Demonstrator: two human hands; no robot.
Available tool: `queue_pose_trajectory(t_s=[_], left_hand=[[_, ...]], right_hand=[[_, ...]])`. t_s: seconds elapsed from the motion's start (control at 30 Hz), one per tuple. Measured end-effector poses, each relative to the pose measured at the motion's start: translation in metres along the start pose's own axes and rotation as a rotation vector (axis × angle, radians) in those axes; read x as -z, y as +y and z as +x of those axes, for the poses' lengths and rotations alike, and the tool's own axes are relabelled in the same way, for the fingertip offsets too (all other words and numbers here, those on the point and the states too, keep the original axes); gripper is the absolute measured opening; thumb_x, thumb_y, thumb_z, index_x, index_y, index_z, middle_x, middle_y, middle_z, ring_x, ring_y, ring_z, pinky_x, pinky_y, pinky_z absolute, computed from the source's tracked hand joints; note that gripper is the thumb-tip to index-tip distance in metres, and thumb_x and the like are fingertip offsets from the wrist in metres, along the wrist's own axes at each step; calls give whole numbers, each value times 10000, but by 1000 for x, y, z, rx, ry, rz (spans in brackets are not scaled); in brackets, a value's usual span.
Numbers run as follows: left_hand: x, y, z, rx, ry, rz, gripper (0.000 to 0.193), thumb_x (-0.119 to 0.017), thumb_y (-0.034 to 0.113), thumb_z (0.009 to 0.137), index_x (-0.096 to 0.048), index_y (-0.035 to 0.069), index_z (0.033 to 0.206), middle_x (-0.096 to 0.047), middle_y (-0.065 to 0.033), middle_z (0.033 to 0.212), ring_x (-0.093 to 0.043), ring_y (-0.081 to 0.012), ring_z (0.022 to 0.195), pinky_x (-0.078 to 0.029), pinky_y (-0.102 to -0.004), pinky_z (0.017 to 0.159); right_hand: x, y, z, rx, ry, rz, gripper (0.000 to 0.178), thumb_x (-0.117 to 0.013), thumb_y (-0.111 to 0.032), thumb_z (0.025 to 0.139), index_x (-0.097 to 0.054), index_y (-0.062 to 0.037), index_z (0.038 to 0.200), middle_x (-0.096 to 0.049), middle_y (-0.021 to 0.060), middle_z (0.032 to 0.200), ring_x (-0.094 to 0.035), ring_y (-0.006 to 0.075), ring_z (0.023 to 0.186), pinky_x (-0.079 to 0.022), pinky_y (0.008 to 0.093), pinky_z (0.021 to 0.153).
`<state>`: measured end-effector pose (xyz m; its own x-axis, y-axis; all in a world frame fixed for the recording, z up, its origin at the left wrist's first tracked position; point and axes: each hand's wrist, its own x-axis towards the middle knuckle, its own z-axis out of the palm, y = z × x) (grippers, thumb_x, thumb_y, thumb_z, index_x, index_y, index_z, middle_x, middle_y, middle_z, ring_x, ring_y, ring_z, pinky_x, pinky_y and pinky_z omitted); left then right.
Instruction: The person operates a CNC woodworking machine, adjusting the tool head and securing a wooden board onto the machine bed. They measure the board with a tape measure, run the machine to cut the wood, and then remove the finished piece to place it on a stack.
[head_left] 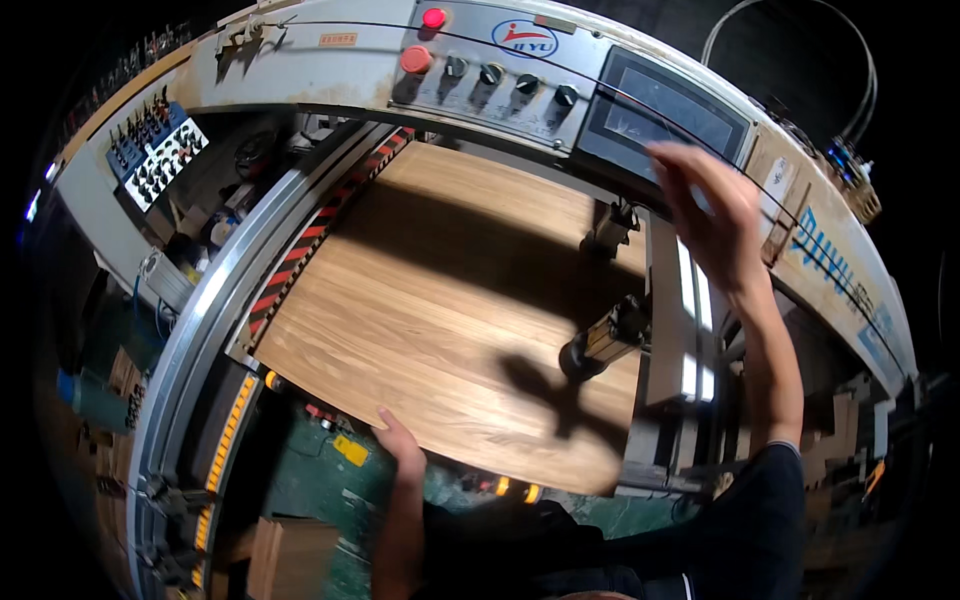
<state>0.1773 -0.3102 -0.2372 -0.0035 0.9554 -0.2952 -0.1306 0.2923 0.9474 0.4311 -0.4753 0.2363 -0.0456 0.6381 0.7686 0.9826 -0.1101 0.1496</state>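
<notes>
- I note left hand (403, 450), thumb atop brown rectangular wood-grain panel (355, 325) at near edge; finger closure, cannot tell.
- Right hand (708, 210) loosely open, visibly empty, before far-right black rectangular screen (665, 105).

We find the board (440, 290) at the centre, a metal rail (215, 285) along its left and two cylinders (612, 335) at its right part, one behind the other. Beyond its far edge stands the control panel (465, 35), its screen (665, 105) right of the knobs (491, 74). We place the left hand (401, 442) at the near edge, the right hand (715, 215) before the screen's lower edge.
</notes>
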Motion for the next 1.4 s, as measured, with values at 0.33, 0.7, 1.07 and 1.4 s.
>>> queue_pose_trajectory(t_s=[0.33, 0.7, 1.07, 1.4], left_hand=[[62, 39, 83, 361, -364, -15, 785, -646, 241, 881, -139, -36, 1413, -457, -154, 1336, -508, -257, 1146, -461, -430, 873], [67, 33, 106, 299, -450, 65, 637, -654, 256, 872, -307, 63, 1369, -518, -123, 1273, -540, -250, 1111, -477, -438, 803], [57, 50, 112, 340, -348, -175, 539, -672, 225, 860, -413, 45, 1297, -567, -119, 1191, -598, -242, 1009, -515, -342, 780], [46, 39, 173, 252, 102, 82, 691, -739, 303, 796, -414, -62, 1284, -531, -208, 1252, -541, -280, 1116, -443, -366, 943]], right_hand=[[-127, 32, 135, 354, -584, -540, 302, -669, -145, 751, -608, -86, 1041, -590, 55, 913, -588, 237, 929, -525, 347, 750], [-132, 33, 154, 400, -642, -816, 153, -579, -249, 859, -599, -107, 910, -622, 45, 821, -622, 206, 830, -519, 326, 632], [-125, -164, -177, -115, -646, 27, 107, -613, -148, 786, -584, -70, 853, -539, 74, 671, -566, 241, 659, -480, 369, 588], [-72, -131, -520, -1906, -470, 158, 634, -526, -453, 916, -459, 78, 1256, -539, 250, 1184, -523, 349, 1112, -401, 408, 947]])
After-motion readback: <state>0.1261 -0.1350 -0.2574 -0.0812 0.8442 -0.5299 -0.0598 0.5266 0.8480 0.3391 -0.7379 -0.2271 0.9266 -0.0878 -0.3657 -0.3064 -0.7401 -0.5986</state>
